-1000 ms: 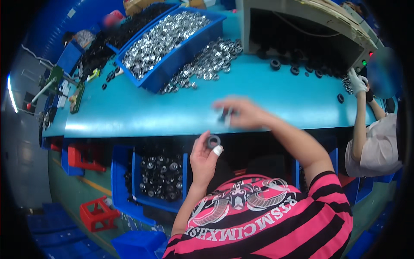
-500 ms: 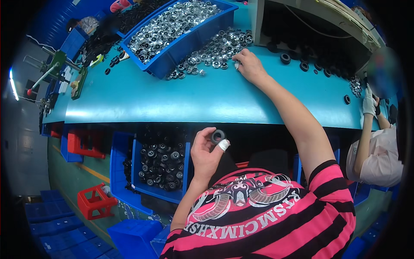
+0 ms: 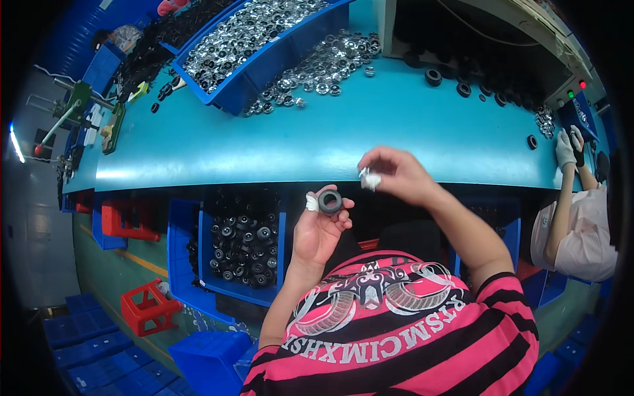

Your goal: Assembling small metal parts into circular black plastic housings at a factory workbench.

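Observation:
In front of my body, my left hand (image 3: 316, 232) pinches a small black rubber tyre (image 3: 321, 202) with its hole turned upward. White tape wraps a fingertip beside it. My right hand (image 3: 403, 177) is over the table's near edge, to the right of the tyre and apart from it. Its thumb, also taped white, and forefinger close on a small shiny silver wheel hub (image 3: 364, 173), mostly covered by the fingers. Loose silver hubs (image 3: 321, 88) lie heaped on the turquoise table (image 3: 264, 148), beside a slanted blue bin (image 3: 228, 99) full of more.
Several black tyres (image 3: 432, 77) lie near a pale machine housing (image 3: 388, 30). Below the table, a blue crate (image 3: 282, 244) holds finished-looking black wheels (image 3: 244, 247). A red stool (image 3: 150, 309) stands lower left. At right, a co-worker's gloved hand (image 3: 565, 150) works near the table.
My right hand has come back from the hub heap toward my left hand, carrying a hub. My left hand has turned the tyre and shifted slightly; its fingers have changed position.

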A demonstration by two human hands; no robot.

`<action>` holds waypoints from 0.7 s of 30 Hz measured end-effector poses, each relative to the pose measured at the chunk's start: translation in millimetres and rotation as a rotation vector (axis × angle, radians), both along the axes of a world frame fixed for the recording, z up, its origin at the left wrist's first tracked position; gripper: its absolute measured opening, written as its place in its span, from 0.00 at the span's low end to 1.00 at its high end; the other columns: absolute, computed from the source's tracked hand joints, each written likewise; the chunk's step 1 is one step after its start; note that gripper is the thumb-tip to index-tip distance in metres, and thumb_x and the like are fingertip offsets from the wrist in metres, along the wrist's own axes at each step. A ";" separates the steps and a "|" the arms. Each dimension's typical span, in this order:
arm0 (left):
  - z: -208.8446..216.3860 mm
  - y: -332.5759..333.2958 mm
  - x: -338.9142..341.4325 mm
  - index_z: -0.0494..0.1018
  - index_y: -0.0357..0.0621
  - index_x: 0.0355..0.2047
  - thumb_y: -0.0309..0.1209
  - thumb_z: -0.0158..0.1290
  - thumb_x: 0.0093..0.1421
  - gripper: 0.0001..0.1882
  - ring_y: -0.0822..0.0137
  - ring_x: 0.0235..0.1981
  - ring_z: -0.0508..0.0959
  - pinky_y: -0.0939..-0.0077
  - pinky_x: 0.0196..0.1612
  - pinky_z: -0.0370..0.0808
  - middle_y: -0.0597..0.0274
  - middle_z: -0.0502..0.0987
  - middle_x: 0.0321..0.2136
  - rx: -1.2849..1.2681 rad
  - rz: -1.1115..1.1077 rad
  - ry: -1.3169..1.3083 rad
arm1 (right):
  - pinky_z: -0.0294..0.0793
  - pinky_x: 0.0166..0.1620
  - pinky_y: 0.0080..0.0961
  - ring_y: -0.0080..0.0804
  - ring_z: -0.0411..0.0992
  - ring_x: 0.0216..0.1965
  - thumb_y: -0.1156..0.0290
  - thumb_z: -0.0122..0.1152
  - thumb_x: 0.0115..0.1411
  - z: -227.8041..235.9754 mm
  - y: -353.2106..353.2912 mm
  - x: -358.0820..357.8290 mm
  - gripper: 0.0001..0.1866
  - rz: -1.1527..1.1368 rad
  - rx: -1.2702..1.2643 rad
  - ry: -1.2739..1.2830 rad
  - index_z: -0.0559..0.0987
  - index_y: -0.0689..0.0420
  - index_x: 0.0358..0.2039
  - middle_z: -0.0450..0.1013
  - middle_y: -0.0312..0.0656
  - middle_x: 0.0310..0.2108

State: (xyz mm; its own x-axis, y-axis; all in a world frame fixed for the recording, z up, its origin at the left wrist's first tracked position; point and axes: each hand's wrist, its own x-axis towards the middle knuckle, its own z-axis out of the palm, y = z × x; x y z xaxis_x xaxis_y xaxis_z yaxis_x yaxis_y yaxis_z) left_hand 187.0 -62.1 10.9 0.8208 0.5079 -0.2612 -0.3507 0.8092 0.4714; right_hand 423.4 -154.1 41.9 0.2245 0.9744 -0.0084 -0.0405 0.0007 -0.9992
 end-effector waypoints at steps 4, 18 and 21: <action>-1.4 -2.6 5.5 0.70 0.41 0.62 0.49 0.42 0.78 0.27 0.64 0.38 0.78 0.65 0.43 0.77 0.50 0.80 0.47 0.133 0.016 0.013 | 0.79 0.47 0.21 0.22 0.78 0.42 0.78 0.73 0.58 -0.6 -19.9 -39.6 0.17 -0.018 0.117 0.227 0.80 0.61 0.48 0.77 0.34 0.41; 11.4 -18.5 16.0 0.69 0.35 0.63 0.33 0.52 0.75 0.22 0.72 0.49 0.77 0.74 0.53 0.74 0.62 0.77 0.50 0.446 0.040 0.213 | 0.81 0.38 0.26 0.30 0.80 0.37 0.80 0.74 0.50 -5.1 -22.7 -65.7 0.17 -0.287 0.234 -0.447 0.84 0.58 0.42 0.78 0.41 0.40; 9.9 -21.1 18.4 0.69 0.35 0.64 0.30 0.52 0.74 0.21 0.73 0.48 0.78 0.75 0.52 0.75 0.61 0.78 0.50 0.635 0.024 0.329 | 0.81 0.37 0.26 0.30 0.80 0.35 0.82 0.73 0.50 -8.5 -20.7 -69.8 0.17 -0.318 0.282 -0.557 0.83 0.57 0.42 0.77 0.40 0.38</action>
State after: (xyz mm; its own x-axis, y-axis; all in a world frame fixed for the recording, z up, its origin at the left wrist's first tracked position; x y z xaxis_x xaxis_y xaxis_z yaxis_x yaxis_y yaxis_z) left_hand 205.4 -83.3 20.8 0.7372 0.6607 -0.1411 -0.1234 0.3370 0.9334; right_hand 353.7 -174.8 33.4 0.3966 0.8088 0.4343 0.5227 0.1900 -0.8311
